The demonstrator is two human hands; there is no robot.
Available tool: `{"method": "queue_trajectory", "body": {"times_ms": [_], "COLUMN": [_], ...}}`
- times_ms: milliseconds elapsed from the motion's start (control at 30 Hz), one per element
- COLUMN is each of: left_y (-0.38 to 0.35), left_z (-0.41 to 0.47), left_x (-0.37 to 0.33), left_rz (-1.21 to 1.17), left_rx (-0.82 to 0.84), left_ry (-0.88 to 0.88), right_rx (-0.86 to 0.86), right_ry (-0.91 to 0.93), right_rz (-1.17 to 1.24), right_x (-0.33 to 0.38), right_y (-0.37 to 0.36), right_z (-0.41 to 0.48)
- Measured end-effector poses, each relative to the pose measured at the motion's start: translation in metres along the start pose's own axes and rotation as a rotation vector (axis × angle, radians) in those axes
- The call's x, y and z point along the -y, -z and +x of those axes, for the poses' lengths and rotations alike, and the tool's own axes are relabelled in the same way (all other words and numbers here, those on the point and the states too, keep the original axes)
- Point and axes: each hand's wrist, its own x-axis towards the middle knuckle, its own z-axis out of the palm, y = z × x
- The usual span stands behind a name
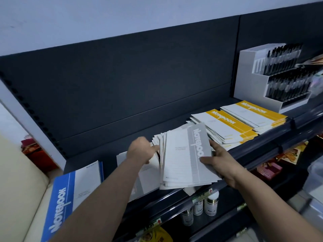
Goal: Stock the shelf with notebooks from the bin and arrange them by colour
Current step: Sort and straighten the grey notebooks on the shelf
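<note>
The dark shelf (104, 152) runs left to right, and the notebooks on it lie flat with their long axes running from the front edge toward the back panel. Two yellow stacks (229, 127) sit side by side at the right end, overlapping a little. Blue notebooks (70, 186) lie at the left front corner and hang over the edge. Between them, at mid-shelf, the grey stack (181, 159) is splayed like a fan, its near end jutting past the front edge.

The right hand (222, 165) grips the stack's right side, thumb on the top cover and fingers curled underneath. The left hand (142, 151) lies against the fanned left edges with its fingers stretched out, pressing rather than gripping, though blur hides the fingertips. So the stack lies between the two hands, and squaring it likely means pushing the loose edges rightward.

The yellow stack almost touches the grey one, leaving little room on that side. A white pen display (272, 81) stands in the back right corner. Another grey-and-white notebook (147, 179) lies under the left forearm.
</note>
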Motion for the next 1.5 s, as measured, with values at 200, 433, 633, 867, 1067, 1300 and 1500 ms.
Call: {"method": "queue_trajectory", "body": {"times_ms": [200,433,633,867,1067,1300,1500], "left_y": [0.019,0.006,0.013,0.012,0.062,0.109,0.053], "left_z": [0.000,0.001,0.015,0.010,0.011,0.012,-0.007], "left_x": [0.062,0.058,0.049,0.040,0.047,0.022,-0.029], "left_rz": [0.435,0.514,0.619,0.796,0.556,-0.076,-0.694], "left_rx": [0.108,0.264,0.304,0.264,0.002,-0.306,0.098], "left_ry": [0.133,-0.517,-0.636,-0.781,-0.526,-0.395,-0.041], "right_rx": [-0.080,-0.124,-0.139,-0.152,-0.152,-0.113,-0.094], "right_ry": [-0.001,-0.062,-0.068,-0.078,-0.075,-0.092,-0.082], "right_rz": [-0.040,0.035,0.035,-0.003,-0.013,0.001,0.040], "right_x": [0.009,0.012,0.007,0.009,0.008,0.007,0.014], "right_y": [-0.013,-0.009,-0.002,-0.002,-0.002,-0.002,-0.003], "right_z": [0.011,0.015,0.010,0.006,0.005,0.003,-0.003]}}
